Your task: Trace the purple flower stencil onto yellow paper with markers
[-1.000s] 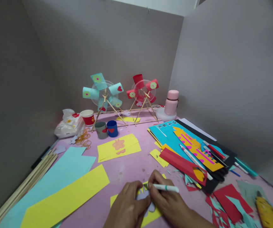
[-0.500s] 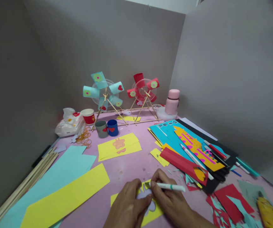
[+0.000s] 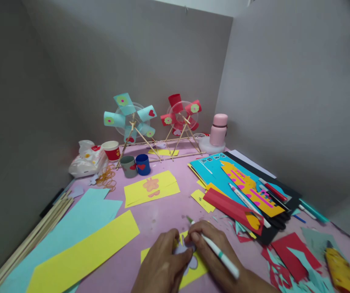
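Observation:
My left hand (image 3: 164,260) is closed on a pale lavender flower-shaped paper cutout (image 3: 192,264), its thumb and fingers holding it against a sheet of yellow paper (image 3: 194,278) at the front of the table. In my right hand (image 3: 216,246) is a white felt-tip marker (image 3: 222,257) with a green band. The marker's green tip points away to the upper left and is raised off the yellow sheet. The fingertips of my right hand meet the cutout's edge. Part of the cutout is hidden under my fingers.
A long yellow strip (image 3: 86,252) lies on light blue paper (image 3: 71,224) at left. Two windmill-like wheels (image 3: 133,122) (image 3: 183,116) on stick frames stand at the back. A pink bottle (image 3: 218,132), red paper strip (image 3: 229,207) and paper scraps (image 3: 284,264) are at right.
The marker has swung from lying nearly level over the yellow paper to slanting, its tip lifted away from the cutout. My right fingers have moved onto the cutout's edge.

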Tool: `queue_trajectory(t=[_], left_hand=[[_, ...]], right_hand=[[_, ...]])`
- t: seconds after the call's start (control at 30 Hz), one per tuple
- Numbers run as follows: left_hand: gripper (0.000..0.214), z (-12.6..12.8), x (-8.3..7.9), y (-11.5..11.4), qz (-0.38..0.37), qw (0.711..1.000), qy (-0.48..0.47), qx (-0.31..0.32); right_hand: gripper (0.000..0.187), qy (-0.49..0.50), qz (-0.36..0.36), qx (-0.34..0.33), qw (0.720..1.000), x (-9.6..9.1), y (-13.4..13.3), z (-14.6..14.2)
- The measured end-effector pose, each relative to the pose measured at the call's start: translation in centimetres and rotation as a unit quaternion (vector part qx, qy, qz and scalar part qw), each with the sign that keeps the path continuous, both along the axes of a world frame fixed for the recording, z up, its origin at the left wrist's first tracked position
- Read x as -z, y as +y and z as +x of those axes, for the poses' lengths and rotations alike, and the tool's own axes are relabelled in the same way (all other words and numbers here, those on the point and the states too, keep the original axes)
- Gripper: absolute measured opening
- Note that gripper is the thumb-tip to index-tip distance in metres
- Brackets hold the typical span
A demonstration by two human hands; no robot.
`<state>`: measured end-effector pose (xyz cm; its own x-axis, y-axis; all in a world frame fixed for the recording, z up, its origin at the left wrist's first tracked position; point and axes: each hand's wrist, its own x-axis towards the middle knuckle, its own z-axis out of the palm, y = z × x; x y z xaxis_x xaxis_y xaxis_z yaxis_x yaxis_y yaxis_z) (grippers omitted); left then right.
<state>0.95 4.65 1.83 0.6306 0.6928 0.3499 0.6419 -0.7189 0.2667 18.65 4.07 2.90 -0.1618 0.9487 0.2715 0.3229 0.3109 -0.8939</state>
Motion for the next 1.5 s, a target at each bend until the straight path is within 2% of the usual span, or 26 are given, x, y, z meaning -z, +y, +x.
queue_trajectory(t=[0.23,0.4,0.53,0.77,0.93,1.1,1.33,1.5], left_hand=[[0.022,-0.2,-0.4,0.1,-0.04,0.997,0.058,0.008],[0.02,-0.1,-0.6,0.3,-0.049,0.996,0.074,0.017],[0.02,0.1,-0.7,0.4,-0.023,0.997,0.07,0.024],[0.016,-0.2,-0.5,0.3,0.051,0.998,0.017,0.041],[0.03,-0.1,0.1,0.3,0.109,0.991,-0.001,0.071],[0.029,-0.1,0.5,-0.3,0.122,0.991,0.012,0.054],[0.031,0.4,0.6,-1.0,0.12,0.993,0.004,0.016],[0.032,0.9,2.2,-1.1,0.126,0.992,-0.025,-0.022]], right_hand=[[0.033,-0.083,0.103,0.013,0.991,1.7,-0.2,0.4],[0.027,-0.113,0.081,-0.002,0.99,1.8,0.0,0.7],[0.024,-0.136,0.05,-0.001,0.989,1.4,0.2,0.8],[0.02,-0.18,0.078,0.007,0.98,1.3,-0.1,0.4],[0.018,-0.192,0.081,0.014,0.978,0.5,-0.5,0.2],[0.021,-0.17,0.06,0.021,0.983,0.4,-0.4,0.1],[0.022,-0.155,0.079,0.023,0.985,0.1,-0.2,0.3],[0.021,-0.159,0.085,0.002,0.984,-0.6,0.5,0.0]])
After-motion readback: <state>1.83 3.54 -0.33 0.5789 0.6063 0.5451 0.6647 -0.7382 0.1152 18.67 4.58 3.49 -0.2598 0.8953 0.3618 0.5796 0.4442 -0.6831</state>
